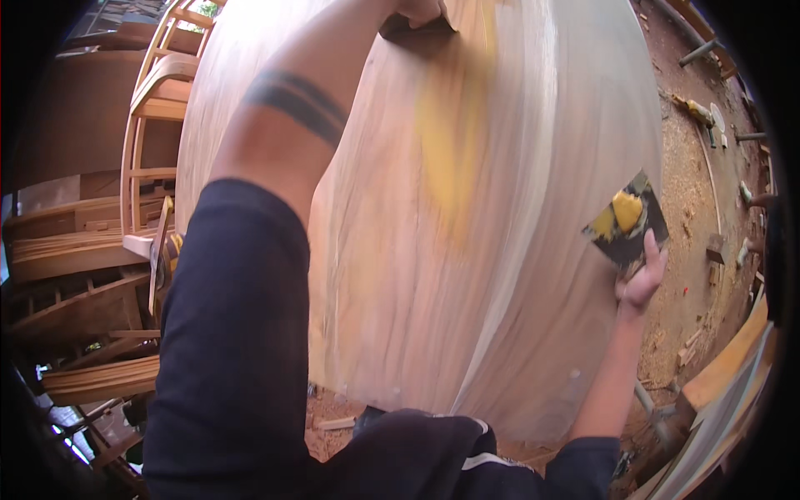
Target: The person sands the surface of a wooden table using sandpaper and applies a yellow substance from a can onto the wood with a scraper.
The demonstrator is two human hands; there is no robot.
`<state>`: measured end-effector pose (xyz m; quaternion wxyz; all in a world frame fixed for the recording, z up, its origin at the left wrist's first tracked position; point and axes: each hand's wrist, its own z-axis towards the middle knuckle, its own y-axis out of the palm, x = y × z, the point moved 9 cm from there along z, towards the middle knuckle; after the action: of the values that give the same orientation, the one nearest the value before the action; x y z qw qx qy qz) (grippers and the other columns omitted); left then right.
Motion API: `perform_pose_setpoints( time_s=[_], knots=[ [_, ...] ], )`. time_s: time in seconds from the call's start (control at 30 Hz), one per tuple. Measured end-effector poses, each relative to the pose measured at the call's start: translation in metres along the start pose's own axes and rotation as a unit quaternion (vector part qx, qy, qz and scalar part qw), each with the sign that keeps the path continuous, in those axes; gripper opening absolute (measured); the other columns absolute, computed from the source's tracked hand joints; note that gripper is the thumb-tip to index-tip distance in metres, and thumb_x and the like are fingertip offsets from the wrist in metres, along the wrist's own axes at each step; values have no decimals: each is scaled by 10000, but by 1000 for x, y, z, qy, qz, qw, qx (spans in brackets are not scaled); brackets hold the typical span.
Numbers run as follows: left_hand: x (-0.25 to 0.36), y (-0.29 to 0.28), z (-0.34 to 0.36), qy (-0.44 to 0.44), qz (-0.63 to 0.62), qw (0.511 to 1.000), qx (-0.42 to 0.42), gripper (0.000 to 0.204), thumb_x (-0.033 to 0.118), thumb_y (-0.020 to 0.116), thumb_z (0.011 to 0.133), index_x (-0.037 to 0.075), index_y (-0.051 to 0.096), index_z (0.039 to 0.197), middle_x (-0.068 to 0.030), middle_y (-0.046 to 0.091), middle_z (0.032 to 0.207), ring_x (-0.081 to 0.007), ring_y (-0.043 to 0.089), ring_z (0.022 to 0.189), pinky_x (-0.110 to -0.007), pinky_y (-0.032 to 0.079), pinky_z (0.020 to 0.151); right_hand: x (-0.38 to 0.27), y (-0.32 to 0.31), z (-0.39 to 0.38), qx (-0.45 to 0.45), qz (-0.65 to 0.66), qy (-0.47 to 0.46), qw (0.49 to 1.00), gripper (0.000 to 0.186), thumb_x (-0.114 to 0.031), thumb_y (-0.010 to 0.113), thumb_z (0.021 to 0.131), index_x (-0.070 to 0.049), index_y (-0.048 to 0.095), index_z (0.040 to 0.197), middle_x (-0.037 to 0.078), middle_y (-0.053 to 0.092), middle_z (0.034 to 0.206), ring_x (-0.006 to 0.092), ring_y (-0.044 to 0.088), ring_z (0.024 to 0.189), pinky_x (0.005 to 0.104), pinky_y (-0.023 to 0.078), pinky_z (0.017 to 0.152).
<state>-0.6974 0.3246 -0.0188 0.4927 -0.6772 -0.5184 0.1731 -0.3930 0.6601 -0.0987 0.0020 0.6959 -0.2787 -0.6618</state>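
A broad wooden panel [400,317] with streaky grain lies before me. My left hand [422,8], partly cut off by the top edge, is closed on a dark flat scraper [419,27] pressed to the panel's far part. Beside and below the scraper a blurred yellow smear of filler [446,167] runs along the grain. Over the panel's right edge, my right hand [642,283] grips a dark square putty board [646,229], thumb on top. A lump of yellow filler [627,210] sits on that board.
A wooden chair frame [137,125] stands close to the panel's left edge, with stacked wooden parts [92,246] behind it. Sawdust and offcuts cover the ground [687,275] at right. Boards [725,375] lean at the lower right. Part of another person shows at the far right edge.
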Motion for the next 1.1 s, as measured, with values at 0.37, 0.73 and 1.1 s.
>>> perform_pose_setpoints(
  time_s=[0.37,0.73,1.1],
  knots=[
    [124,173,-231,-54,-10,994,91,457,-68,524,681,83,684,1082,-160,658,971,-320,611,944,-373,485,849,-3,21,-72,-16,99,24,995,313,-134,570,877,49,541,1130,126,630,1059,212,640,915,319,514,848],
    [217,283,-391,-29,-69,997,-9,420,-11,570,730,103,621,1131,-163,600,1080,-328,566,1043,-421,494,852,15,2,-90,-51,111,-2,993,306,-85,549,869,38,541,1149,120,618,1082,203,623,943,309,500,847],
    [56,84,-146,-38,90,986,136,487,-62,446,735,113,665,1134,-150,653,1108,-307,598,1045,-371,465,900,14,36,-108,-87,50,8,995,356,-109,517,895,44,484,1216,117,600,1134,197,601,1004,313,465,907]
  ],
)
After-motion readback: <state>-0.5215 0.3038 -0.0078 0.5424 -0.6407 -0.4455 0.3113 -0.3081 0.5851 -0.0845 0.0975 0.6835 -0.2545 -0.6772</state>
